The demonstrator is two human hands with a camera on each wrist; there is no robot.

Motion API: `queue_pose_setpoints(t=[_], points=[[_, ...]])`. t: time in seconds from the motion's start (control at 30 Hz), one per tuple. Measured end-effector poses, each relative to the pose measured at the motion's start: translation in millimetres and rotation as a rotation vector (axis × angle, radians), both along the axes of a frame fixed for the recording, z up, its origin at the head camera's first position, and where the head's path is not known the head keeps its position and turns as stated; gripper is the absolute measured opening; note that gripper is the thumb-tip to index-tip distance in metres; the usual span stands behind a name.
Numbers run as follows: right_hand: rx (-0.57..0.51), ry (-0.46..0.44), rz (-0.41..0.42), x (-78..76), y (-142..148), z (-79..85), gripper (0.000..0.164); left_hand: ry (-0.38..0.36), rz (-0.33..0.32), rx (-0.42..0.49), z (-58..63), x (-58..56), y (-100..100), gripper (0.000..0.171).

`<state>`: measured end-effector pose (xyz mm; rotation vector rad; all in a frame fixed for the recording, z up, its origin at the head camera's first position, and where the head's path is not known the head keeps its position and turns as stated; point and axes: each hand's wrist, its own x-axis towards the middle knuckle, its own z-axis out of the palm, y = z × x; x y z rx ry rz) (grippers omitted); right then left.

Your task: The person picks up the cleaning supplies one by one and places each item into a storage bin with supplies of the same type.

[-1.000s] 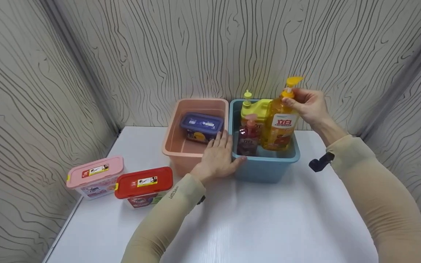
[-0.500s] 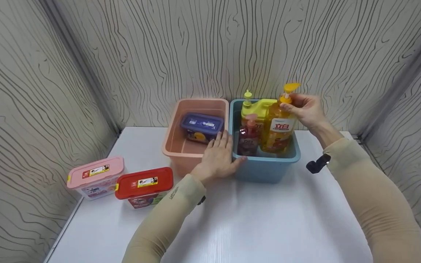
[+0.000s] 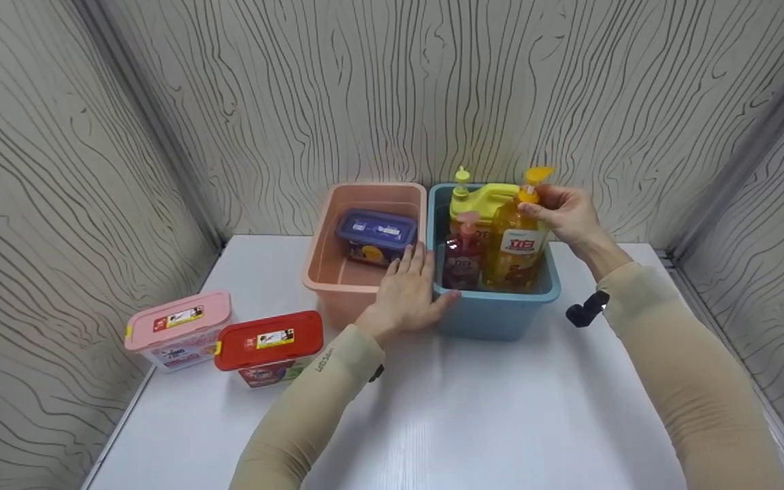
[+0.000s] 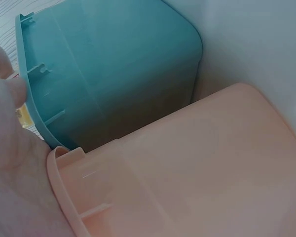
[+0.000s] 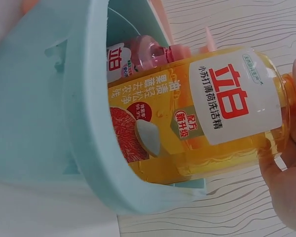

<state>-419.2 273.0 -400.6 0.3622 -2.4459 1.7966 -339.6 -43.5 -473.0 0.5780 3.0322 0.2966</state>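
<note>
My right hand (image 3: 569,214) grips the neck of a large orange dish soap pump bottle (image 3: 516,255), whose lower part is inside the blue bin (image 3: 494,316). In the right wrist view the bottle (image 5: 187,113) shows a white label and a grapefruit picture. Beside it in the bin stand a dark red pump bottle (image 3: 461,262) and a yellow-green handled jug (image 3: 480,204) with a pump. My left hand (image 3: 402,292) lies flat with spread fingers across the adjoining rims of the pink bin (image 3: 341,289) and the blue bin; the left wrist view shows both bins' outer walls.
A dark blue lidded tub (image 3: 377,231) sits inside the pink bin. On the white table (image 3: 487,408) at left stand a pink-lidded box (image 3: 177,323) and a red-lidded box (image 3: 269,344), close to my left forearm. A patterned wall (image 3: 392,88) rises right behind the bins.
My right hand has lowered the orange bottle deeper into the blue bin, moving down and slightly left. My left hand has stayed on the rims.
</note>
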Motion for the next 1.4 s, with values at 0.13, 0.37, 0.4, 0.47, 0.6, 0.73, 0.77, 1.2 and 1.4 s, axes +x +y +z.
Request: queue_pose_setpoints(t=[0.13, 0.37, 0.4, 0.47, 0.6, 0.73, 0.77, 1.2, 1.4], points=[[0.017, -0.02, 0.002, 0.1, 2, -3.9, 0.066, -0.01, -0.001, -0.002, 0.3, 0.5, 0, 0.105], [0.077, -0.026, 0.018, -2.2, 5, -10.1, 0.059, 0.004, 0.002, -0.009, 1.5, 1.2, 0, 0.105], [0.089, -0.028, 0.018, -2.5, 5, -10.9, 0.059, 0.004, 0.002, -0.008, 1.2, 0.8, 0, 0.105], [0.111, -0.036, 0.014, -2.6, 6, -12.2, 0.06, 0.004, 0.001, -0.008, 0.5, 0.1, 0, 0.105], [0.137, -0.053, 0.023, -2.3, 6, -14.3, 0.061, 0.001, 0.001, -0.001, -0.8, -1.0, 0, 0.105], [0.157, -0.044, 0.035, -2.6, 5, -16.2, 0.059, 0.007, -0.001, 0.004, 0.2, -0.4, -1, 0.104], [0.165, -0.043, 0.037, -3.0, 5, -17.2, 0.059, 0.009, -0.002, 0.005, 0.5, -0.2, -1, 0.104], [0.196, -0.103, 0.004, -3.9, 2, -24.6, 0.06, 0.016, -0.003, 0.007, 0.5, 0.7, -1, 0.104], [0.223, -0.109, -0.014, -3.5, 0, -24.6, 0.058, 0.013, 0.001, 0.004, -0.5, 0.0, -1, 0.105]])
